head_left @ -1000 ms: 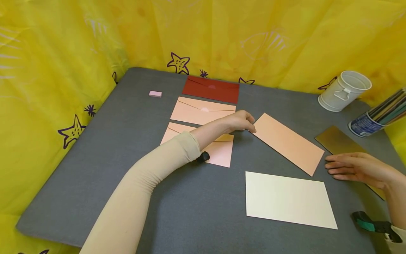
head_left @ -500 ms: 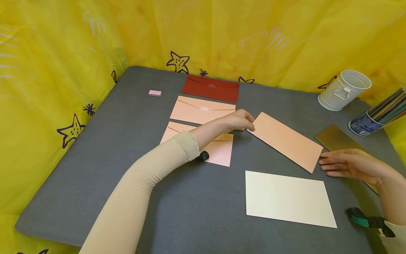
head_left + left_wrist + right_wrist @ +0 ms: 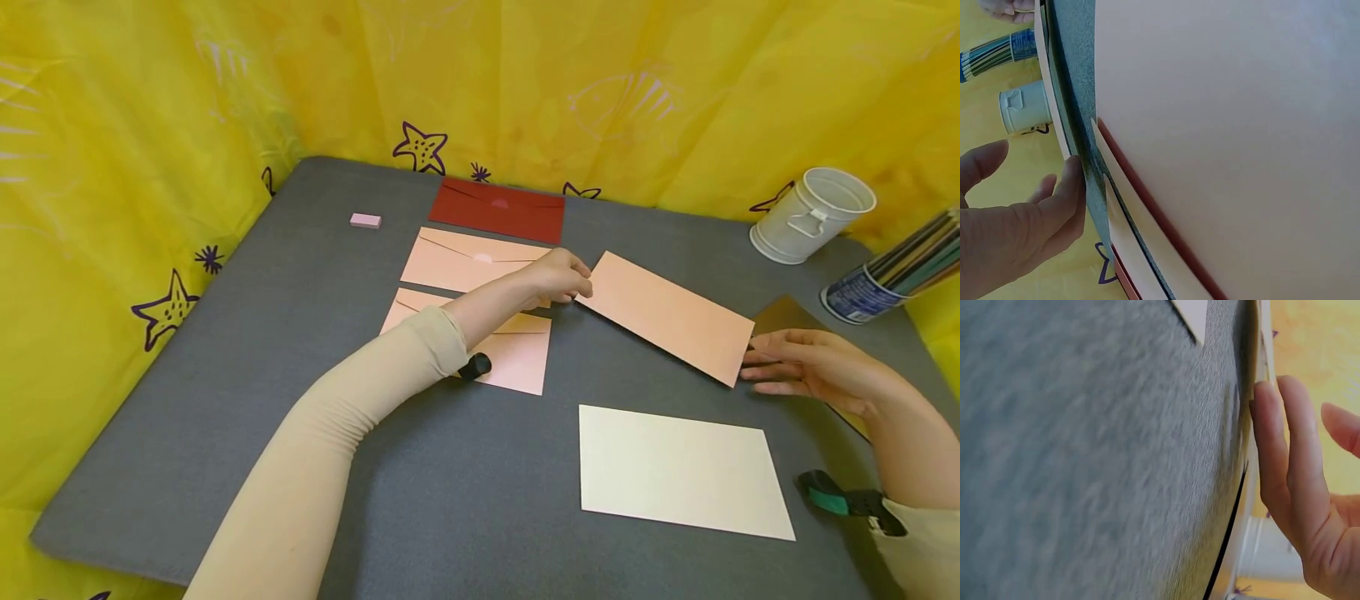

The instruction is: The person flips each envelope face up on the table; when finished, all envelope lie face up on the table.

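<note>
A plain peach envelope (image 3: 667,317) spans the space between my two hands, tilted, with a dark shadow under its near edge. My left hand (image 3: 552,275) touches its left corner; in the left wrist view the fingers (image 3: 1063,200) meet the edge while another digit stands apart. At the right end, my right hand (image 3: 813,375) has its extended fingers (image 3: 1304,450) against the short edge. Under my left arm lie two pink envelopes, an upper one (image 3: 442,258) and a lower one (image 3: 517,362), both flap side up. Beyond them is a red envelope (image 3: 495,212).
A cream envelope (image 3: 682,475) lies nearer on the grey table (image 3: 262,375). A brown-gold envelope (image 3: 783,315) is partly hidden by my right hand. At the back right stand a white metal can (image 3: 806,221) and a tin of pencils (image 3: 862,292). A pink eraser (image 3: 365,221) sits far left.
The peach envelope has shifted left and away, and its near edge has risen. My right hand has moved left to its end; my left hand has gone slightly left and away.
</note>
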`<action>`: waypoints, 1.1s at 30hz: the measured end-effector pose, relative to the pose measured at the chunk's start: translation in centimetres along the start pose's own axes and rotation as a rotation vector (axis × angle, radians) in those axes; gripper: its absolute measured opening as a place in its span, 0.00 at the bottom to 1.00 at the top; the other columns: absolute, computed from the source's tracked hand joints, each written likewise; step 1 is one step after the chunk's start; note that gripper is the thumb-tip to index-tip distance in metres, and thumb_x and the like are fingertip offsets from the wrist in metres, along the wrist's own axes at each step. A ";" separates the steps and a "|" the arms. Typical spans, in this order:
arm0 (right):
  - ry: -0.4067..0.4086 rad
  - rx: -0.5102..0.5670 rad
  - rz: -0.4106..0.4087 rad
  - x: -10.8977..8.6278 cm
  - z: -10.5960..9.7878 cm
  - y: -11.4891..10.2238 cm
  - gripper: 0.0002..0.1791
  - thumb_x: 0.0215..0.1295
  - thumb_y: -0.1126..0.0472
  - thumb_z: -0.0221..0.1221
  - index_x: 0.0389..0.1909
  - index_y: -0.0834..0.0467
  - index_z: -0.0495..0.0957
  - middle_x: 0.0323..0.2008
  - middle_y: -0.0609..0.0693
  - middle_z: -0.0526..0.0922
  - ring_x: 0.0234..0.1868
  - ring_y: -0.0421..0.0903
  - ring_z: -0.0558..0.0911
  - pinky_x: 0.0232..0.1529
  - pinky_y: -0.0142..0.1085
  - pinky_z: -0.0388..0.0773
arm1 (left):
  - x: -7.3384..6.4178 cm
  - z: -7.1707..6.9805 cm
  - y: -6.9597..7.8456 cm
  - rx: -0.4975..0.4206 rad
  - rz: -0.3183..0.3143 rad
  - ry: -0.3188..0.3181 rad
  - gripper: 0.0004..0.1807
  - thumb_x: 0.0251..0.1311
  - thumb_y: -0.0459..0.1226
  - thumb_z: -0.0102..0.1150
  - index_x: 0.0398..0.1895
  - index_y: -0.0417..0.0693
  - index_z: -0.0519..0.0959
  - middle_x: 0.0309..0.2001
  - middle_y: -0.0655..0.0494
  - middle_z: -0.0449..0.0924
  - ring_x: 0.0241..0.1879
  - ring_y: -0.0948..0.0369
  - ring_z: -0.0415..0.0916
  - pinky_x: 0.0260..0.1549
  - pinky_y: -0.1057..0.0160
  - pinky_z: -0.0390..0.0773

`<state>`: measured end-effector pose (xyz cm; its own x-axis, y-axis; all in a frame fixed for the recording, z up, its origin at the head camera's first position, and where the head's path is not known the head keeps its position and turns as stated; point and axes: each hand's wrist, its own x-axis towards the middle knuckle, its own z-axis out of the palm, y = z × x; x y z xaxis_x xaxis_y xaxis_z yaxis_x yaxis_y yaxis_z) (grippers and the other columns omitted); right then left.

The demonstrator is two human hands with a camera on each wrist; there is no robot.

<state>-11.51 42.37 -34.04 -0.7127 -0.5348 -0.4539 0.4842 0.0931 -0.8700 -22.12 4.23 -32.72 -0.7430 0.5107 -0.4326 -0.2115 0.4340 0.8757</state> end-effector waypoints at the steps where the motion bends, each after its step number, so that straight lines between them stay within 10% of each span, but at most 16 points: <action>1: 0.045 -0.011 -0.010 0.1 0.1 0.0 0.19 0.79 0.68 0.35 0.51 0.53 0.76 0.49 0.45 0.86 0.49 0.43 0.87 0.48 0.36 0.86 | 0.0 0.0 0.0 -0.016 -0.004 0.002 0.27 0.63 0.29 0.55 0.66 0.33 0.69 0.67 0.44 0.70 0.54 0.55 0.74 0.62 0.59 0.77; 9: 0.416 -0.140 -0.023 1.7 1.4 -0.4 0.09 0.71 0.70 0.53 0.48 0.59 0.67 0.37 0.44 0.80 0.35 0.41 0.86 0.38 0.31 0.86 | 0.2 -0.5 -0.3 -0.081 0.012 0.025 0.26 0.63 0.21 0.51 0.66 0.26 0.67 0.66 0.37 0.69 0.36 0.62 0.75 0.59 0.56 0.80; 18: 0.397 0.009 -0.096 2.4 1.8 -1.2 0.13 0.71 0.73 0.51 0.50 0.54 0.68 0.36 0.46 0.84 0.35 0.42 0.87 0.37 0.32 0.86 | 0.1 -1.2 -0.4 -0.108 0.027 0.064 0.26 0.61 0.22 0.54 0.65 0.27 0.68 0.59 0.34 0.74 0.23 0.64 0.73 0.25 0.73 0.80; 33: 0.442 0.221 -0.140 3.1 2.3 -2.8 0.11 0.73 0.68 0.51 0.37 0.52 0.81 0.30 0.47 0.86 0.28 0.45 0.85 0.32 0.37 0.87 | 0.1 -2.3 -0.4 -0.136 0.090 0.082 0.17 0.64 0.26 0.57 0.56 0.28 0.74 0.32 0.49 0.73 0.26 0.61 0.75 0.24 0.70 0.83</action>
<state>-13.91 38.50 -32.55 -0.9017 -0.1188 -0.4158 0.4307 -0.1595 -0.8883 -23.63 2.39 -32.63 -0.8110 0.4780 -0.3373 -0.2218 0.2823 0.9333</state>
